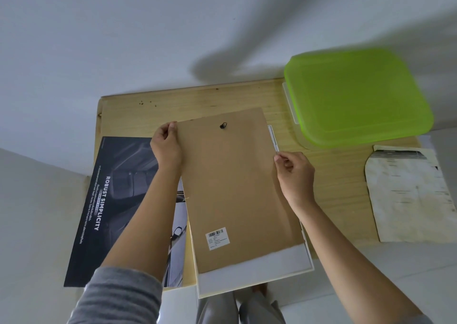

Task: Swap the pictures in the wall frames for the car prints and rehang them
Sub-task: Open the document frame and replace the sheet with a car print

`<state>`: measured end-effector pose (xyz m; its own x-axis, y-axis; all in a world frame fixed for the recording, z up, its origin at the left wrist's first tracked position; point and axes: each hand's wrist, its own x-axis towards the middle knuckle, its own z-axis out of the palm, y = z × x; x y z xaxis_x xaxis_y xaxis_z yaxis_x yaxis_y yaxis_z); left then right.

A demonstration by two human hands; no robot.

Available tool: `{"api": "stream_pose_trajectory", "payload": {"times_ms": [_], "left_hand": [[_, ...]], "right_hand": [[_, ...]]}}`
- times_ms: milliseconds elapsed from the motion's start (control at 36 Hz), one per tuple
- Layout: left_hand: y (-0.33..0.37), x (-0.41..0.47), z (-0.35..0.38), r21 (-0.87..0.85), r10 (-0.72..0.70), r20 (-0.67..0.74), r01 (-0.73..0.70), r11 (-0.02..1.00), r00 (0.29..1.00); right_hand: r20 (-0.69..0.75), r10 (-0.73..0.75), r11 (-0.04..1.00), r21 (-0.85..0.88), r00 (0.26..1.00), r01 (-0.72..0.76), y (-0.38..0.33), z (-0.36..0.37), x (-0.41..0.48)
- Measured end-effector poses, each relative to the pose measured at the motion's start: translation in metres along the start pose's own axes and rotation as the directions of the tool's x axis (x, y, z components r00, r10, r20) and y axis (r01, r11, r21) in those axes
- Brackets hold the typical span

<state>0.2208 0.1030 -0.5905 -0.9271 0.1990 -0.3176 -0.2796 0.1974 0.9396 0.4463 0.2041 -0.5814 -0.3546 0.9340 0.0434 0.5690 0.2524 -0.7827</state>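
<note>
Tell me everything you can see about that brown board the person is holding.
The brown board is a flat rectangle, seemingly fibreboard. A small black hanger sits near its far end, a white barcode sticker near its close left corner. It lies askew over a white frame on the wooden table, leaving a white strip uncovered nearest the person. The left hand pinches its far left corner; the right hand pinches at its right edge.

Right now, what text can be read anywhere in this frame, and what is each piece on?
"ROBUST SIMPLICITY": white capitals on the dark car print.
Smaller lines beside it on that print: too small to read.
Barcode and tiny print on the white sticker, stuck on the brown backing board: unreadable.
Faded print on the worn paper at the right: unreadable.
</note>
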Motion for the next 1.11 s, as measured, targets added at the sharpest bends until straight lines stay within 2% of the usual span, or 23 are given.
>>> {"api": "stream_pose_trajectory", "payload": {"times_ms": [194,472,583,833,1111], "left_hand": [[-0.002,0.0,-0.001,-0.033,0.033,-0.041,-0.034,0.999,0.999],[-0.004,-0.005,-0.002,0.131,0.12,0.027,-0.123,0.984,0.992],[-0.007,-0.007,-0.002,0.142,0.126,0.059,-0.134,0.981,0.99],[-0.009,-0.011,-0.007,0.166,0.179,0.135,-0.2,0.966,0.975],[-0.011,-0.024,-0.009,0.069,0.191,0.194,-0.208,0.976,0.962]], "right_hand": [[0.143,0.197,0.97,0.113,0.97,-0.213,-0.002,-0.002,0.014],[0.232,0.26,0.947,0.128,0.937,-0.295,0.003,-0.004,0.02],[0.194,0.291,0.926,0.191,0.937,-0.327,0.005,-0.006,0.02],[0.087,0.26,0.898,0.345,0.962,-0.274,0.007,-0.001,0.011],[0.028,0.287,0.861,0.431,0.958,-0.271,0.007,0.006,0.007]]}}
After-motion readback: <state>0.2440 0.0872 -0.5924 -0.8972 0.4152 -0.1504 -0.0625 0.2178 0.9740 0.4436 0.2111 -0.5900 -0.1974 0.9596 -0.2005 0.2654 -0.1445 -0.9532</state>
